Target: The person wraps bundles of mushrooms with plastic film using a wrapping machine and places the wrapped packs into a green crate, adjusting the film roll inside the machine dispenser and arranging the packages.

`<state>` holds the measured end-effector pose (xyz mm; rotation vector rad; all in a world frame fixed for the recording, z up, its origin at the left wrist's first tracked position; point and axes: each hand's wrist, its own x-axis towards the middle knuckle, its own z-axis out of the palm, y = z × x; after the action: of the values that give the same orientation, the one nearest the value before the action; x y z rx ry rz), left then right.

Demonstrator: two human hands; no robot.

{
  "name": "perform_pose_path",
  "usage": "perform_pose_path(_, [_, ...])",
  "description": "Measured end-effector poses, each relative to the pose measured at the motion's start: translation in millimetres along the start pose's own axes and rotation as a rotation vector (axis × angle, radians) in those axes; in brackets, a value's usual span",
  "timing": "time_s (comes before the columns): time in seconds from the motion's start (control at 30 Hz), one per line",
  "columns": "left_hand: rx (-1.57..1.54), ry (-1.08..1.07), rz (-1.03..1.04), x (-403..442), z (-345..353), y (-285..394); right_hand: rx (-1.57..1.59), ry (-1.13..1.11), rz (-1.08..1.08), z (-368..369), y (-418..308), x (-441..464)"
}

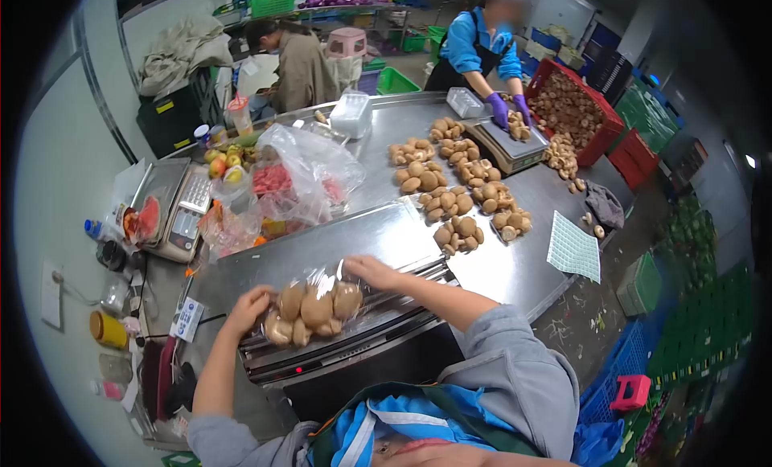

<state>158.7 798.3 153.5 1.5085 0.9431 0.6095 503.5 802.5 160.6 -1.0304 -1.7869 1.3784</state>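
A pack of brown mushrooms (317, 305) under clear, shiny film is between my two hands, over a film-wrapping machine (354, 348) with a red light on its front. My left hand (250, 308) is closed on the film at the pack's left side. On the other side, my right hand (371, 272) has its fingers closed on the film at the upper right corner. Film reflections hide whether a tray lies beneath the mushrooms. Behind the machine, several mushroom portions (457, 234) stand in rows on the metal table (386, 129).
A co-worker in purple gloves (498, 111) handles mushrooms over a scale (515, 149). Beside it a red crate (591, 133) spills mushrooms. Plastic bags (310, 165), fruit (221, 163) and another scale (173, 218) crowd the left. A patterned sheet (574, 248) lies right. Another person (297, 69) sits behind.
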Motion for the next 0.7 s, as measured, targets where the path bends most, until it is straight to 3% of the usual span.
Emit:
perform_pose_path(0.07, [-0.131,-0.043,-0.037,-15,10,9,-0.064,-0.044,0.001,6,-5,-16])
perform_pose_path(0.13, [0.188,-0.011,0.182,-24,15,20,-0.228,-0.045,-0.089,10,-23,-27])
perform_pose_path(0.17, [0.188,0.002,0.186,-31,19,25,-0.234,-0.055,-0.097,10,-33,-30])
perform_pose_path(0.23, [0.076,0.102,0.018,-50,30,42,-0.237,-0.011,-0.161,7,-56,-39])
perform_pose_path(0.27, [0.034,0.147,0.041,-64,43,85,-0.209,-0.08,0.005,1,-89,-48])
perform_pose_path(0.37, [0.008,0.125,-0.043,-109,69,93,-0.145,-0.182,-0.049,9,-105,-93])
perform_pose_path(0.4, [-0.067,0.131,-0.155,-123,80,75,0.01,-0.223,0.118,18,-111,-112])
perform_pose_path(0.47, [-0.325,0.2,-0.341,-135,113,26,0.029,-0.252,0.326,32,-83,-135])
perform_pose_path(0.5, [-0.5,0.259,-0.418,-136,127,4,0.163,-0.149,0.486,47,-49,-146])
perform_pose_path(0.57, [-0.512,0.258,-0.465,-139,137,-41,0.411,-0.144,0.699,55,-28,-152])
perform_pose_path(0.7, [-0.365,0.175,-0.512,-178,150,-45,0.346,-0.059,0.73,66,-7,-199])
